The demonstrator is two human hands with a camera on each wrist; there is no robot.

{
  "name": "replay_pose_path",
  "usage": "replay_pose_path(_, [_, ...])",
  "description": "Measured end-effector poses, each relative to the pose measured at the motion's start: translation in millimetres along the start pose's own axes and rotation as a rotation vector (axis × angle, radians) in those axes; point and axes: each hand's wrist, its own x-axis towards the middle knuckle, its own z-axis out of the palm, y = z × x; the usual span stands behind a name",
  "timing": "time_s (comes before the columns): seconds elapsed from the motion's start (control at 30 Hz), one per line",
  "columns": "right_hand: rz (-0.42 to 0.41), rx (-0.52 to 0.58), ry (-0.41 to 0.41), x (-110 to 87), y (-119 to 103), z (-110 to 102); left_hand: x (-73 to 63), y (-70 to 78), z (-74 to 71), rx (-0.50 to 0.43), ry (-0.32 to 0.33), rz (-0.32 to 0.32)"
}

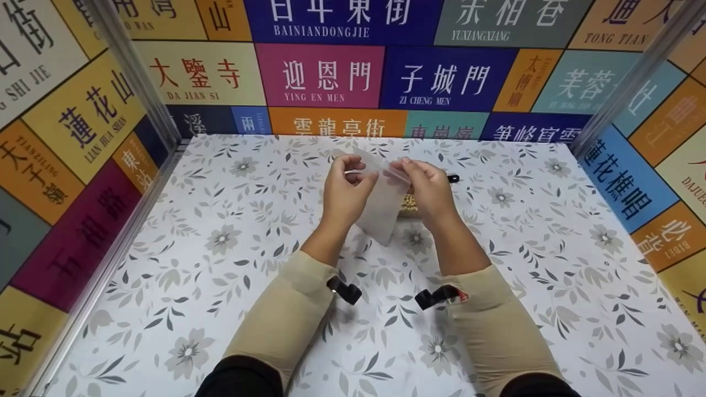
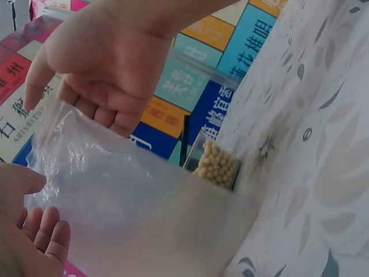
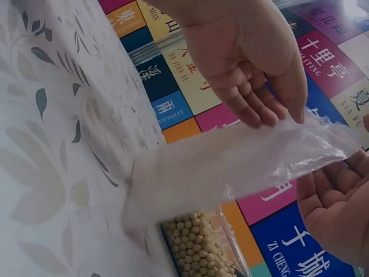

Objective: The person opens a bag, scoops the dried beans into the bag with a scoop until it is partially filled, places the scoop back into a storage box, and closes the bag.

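A translucent plastic bag [image 1: 379, 212] hangs between the two hands, its lower corner pointing down over the table. My left hand [image 1: 348, 190] pinches its upper edge on the left, thumb and fingers bent. On the other side my right hand [image 1: 427, 186] grips the upper edge between thumb and fingers. In the left wrist view the film looks smooth lower down and crinkled near the fingers. Behind the bag sits a clear box of round, pale yellow beans [image 3: 196, 245], partly hidden by the bag and the right hand.
A black handle [image 1: 453, 178] shows beside the right hand, near the bean box. The table wears a white cloth [image 1: 220, 309] with grey flowers. Panels of coloured signs [image 1: 320, 77] stand along the back and both sides, with clear corner posts.
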Motion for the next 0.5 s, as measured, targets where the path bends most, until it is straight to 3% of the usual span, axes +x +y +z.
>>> replay_pose_path(0.5, [0.081,0.142,0.115,11.1,-10,26,-2.0,14.2,16.5,-0.053,0.010,-0.028])
